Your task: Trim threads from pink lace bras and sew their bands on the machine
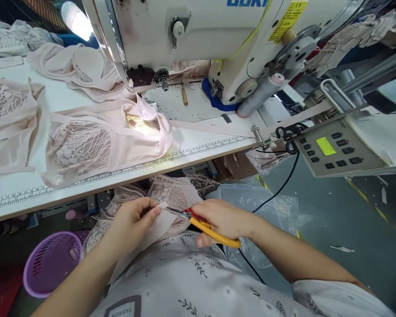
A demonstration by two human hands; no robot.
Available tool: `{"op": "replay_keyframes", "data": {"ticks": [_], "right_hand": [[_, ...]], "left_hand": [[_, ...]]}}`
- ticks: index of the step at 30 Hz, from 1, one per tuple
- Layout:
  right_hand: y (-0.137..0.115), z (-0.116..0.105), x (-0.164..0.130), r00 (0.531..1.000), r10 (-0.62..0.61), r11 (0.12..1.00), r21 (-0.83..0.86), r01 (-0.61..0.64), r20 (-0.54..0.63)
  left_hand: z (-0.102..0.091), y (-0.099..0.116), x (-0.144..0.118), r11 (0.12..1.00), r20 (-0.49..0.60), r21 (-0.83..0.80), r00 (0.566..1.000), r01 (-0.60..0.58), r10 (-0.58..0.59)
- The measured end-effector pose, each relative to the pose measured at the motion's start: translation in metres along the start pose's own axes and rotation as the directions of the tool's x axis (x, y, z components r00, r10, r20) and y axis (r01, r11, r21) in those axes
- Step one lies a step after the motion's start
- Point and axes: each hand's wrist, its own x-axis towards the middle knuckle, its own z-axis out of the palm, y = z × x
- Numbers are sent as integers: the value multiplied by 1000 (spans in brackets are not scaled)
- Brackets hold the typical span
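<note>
Clock taken from the worker's body, twelve pointing away across the bench (20,187). Left hand (135,222): thumb and forefinger pinched narrow on the end of a pale strip (164,205). Right hand (222,215): fingers wrapped about the orange-handled scissors (214,233); from here I cannot tell whether the blades are parted. Key relation: the strip's pinched end lies between nine and ten o'clock from the right hand, and the scissors' long axis runs roughly four to ten, tips aimed at that end. The left hand is the nearer, in contact with the strip; the right hand stands apart, only the blades bridging the space. Tips finish just beside the left fingertips; whether metal touches the strip, not resolvable. A lace garment (171,193) lies bunched behind the blades, at two o'clock from the left hand, below the bench edge. Both hands are short of the bench. On it, at eleven from the left hand, a second garment (82,145) is spread along a printed ruler (198,147); the sewing machine (191,39) stands at twelve. Purple basket (29,264) low down, at eight from the left hand.
</note>
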Motion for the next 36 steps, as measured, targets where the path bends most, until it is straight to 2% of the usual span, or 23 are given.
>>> {"op": "replay_keyframes", "data": {"ticks": [11, 17, 21, 24, 27, 30, 32, 34, 36], "right_hand": [[-8, -12, -2, 992, 118, 993, -10, -118, 48], [-7, -5, 0, 989, 147, 989, 11, -147, -1], [2, 2, 2, 990, 136, 987, 88, -131, -44], [5, 3, 2, 974, 123, 980, 176, -89, -191], [-3, 5, 8, 911, 98, 954, 299, 28, -400], [-19, 12, 21, 879, 65, 876, 449, 177, -472], [-28, 18, 32, 866, 44, 844, 482, 235, -499], [-34, 19, 40, 840, 23, 849, 454, 270, -542], [-38, 15, 41, 805, 35, 850, 441, 289, -593]], "left_hand": [[-3, -2, 2, 996, 47, -85, 998, 35, -31], [-4, -1, 2, 994, 63, -103, 998, 38, -31], [-4, -1, 2, 998, 39, -64, 999, 16, -13], [-4, -1, 3, 1000, 20, -23, 1000, -7, 7], [-6, -2, 3, 999, 6, 8, 999, -33, 33], [-8, -3, 2, 997, 10, 60, 998, -55, 54], [-8, -4, 2, 991, 11, 106, 997, -78, 78], [-3, -7, 1, 969, -72, 182, 981, -165, 180], [7, -14, -2, 893, -172, 327, 909, -311, 379]]}}
